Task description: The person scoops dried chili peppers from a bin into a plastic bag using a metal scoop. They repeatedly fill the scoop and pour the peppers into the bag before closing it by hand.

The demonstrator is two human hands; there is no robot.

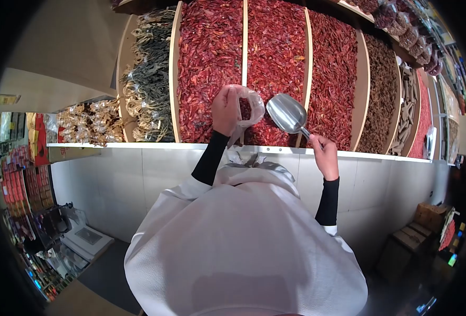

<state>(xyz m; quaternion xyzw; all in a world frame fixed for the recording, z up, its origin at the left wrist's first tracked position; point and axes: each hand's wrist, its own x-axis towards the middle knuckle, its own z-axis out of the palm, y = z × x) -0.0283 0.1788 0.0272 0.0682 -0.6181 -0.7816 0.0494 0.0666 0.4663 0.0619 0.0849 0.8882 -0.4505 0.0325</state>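
Observation:
My left hand (226, 111) is closed on a clear plastic bag (253, 108), whose round mouth faces up above the dried red chillies (211, 47). In my right hand (325, 156) is the handle of a metal scoop (287, 113). The scoop's wide end points up and to the left, just right of the bag and apart from it. No chillies show in the scoop. Under both lie bins of red chillies, parted by thin wooden dividers (245, 47). How much the bag holds is hard to tell.
Left of the chillies are bins of dark dried strands (156, 63) and pale dried goods (93, 122). Brown spices (381, 89) and bark-like sticks (405, 110) lie to the right. A white ledge (359, 155) runs along the front. Boxes (414, 234) stand low at right.

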